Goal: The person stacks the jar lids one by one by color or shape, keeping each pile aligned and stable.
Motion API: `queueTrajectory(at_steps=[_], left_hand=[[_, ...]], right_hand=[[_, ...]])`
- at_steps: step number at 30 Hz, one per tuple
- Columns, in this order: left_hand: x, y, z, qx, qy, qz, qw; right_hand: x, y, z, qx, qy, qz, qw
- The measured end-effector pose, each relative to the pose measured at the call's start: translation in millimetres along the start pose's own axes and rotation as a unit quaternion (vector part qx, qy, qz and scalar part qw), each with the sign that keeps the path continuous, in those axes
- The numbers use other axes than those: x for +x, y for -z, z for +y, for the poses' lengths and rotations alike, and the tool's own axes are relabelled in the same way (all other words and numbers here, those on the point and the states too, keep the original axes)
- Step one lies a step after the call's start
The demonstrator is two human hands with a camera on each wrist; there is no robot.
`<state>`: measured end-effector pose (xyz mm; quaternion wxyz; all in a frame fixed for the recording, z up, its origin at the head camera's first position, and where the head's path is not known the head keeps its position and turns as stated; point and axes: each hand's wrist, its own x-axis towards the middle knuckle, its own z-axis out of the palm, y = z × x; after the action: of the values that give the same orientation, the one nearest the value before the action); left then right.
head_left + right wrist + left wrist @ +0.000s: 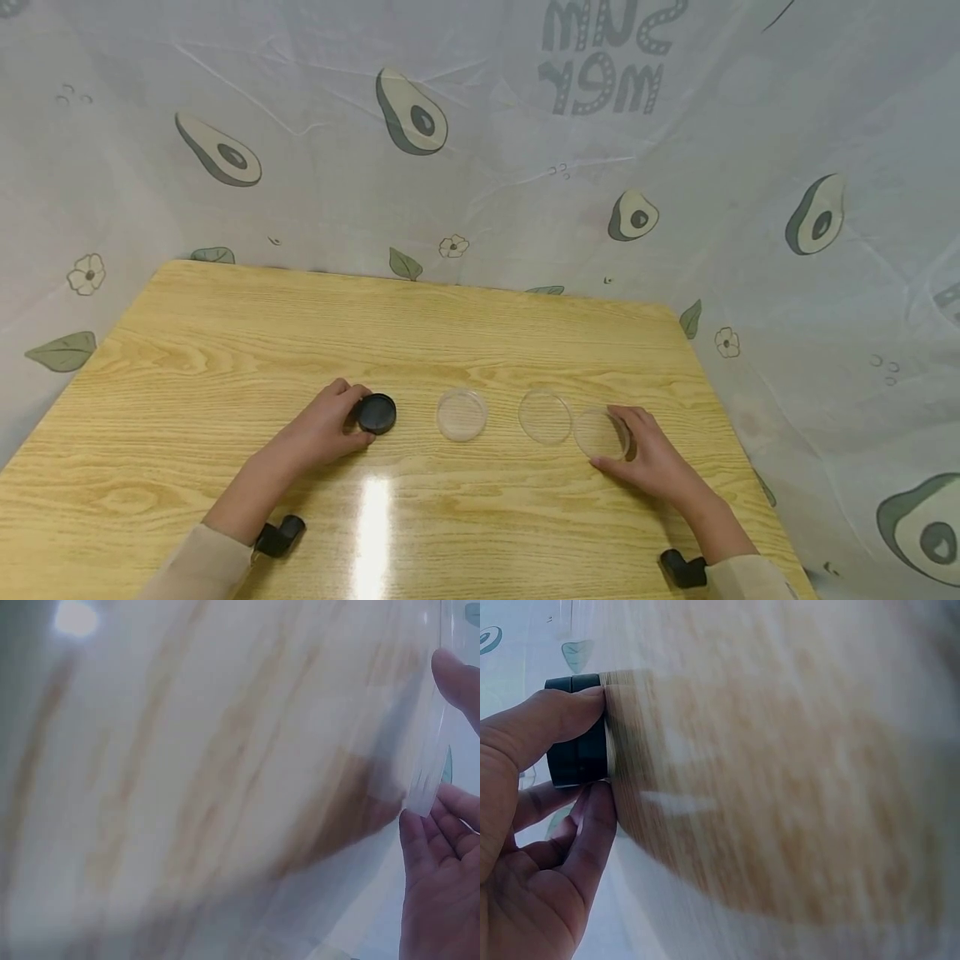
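Observation:
A small round black container (377, 414) sits on the wooden table, left of the middle. My left hand (326, 427) grips it by its sides, thumb on the near edge and fingers on the far one; the left wrist view shows the black container (577, 731) pinched between thumb and fingers. On the right, my right hand (651, 454) holds a clear round dish (602, 433) between thumb and fingers. In the right wrist view the clear dish (427, 742) stands edge-on within that grasp. I cannot tell whether it is a base or a lid.
Between the hands lie a clear round dish (462, 415) and another clear round piece (545, 417), close beside the held one. The wooden table (420, 333) ends at a printed cloth (517, 192) behind. Glare (372, 533) falls near the front.

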<state>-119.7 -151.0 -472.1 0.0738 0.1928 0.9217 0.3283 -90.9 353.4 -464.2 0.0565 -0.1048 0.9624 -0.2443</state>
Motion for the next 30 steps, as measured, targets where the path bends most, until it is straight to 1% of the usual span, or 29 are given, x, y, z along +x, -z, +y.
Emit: queueTrajectory(at_steps=[4,11,16,20,30], left_hand=[[0.0,-0.3,-1.1,0.000,0.000,0.000,1.0000],[0.0,0.2,-0.1,-0.002,0.000,0.000,1.0000],[0.1,0.9,0.6,-0.003,0.002,0.000,1.0000],[0.3,0.9,0.4,0.000,0.001,0.000,1.0000],[0.3,1.4,1.1,0.002,-0.004,0.001,1.0000]], right_hand=[[3.9,1,-4,0.011,0.003,0.003,0.9999],[14.6,6,-15,0.010,0.021,0.011,0.9997],[20.9,8,-22,0.008,0.026,0.006,0.9996],[27.8,5,-29,0.011,0.028,0.000,0.9995],[42.6,-8,-49,0.013,0.043,-0.025,0.9987]])
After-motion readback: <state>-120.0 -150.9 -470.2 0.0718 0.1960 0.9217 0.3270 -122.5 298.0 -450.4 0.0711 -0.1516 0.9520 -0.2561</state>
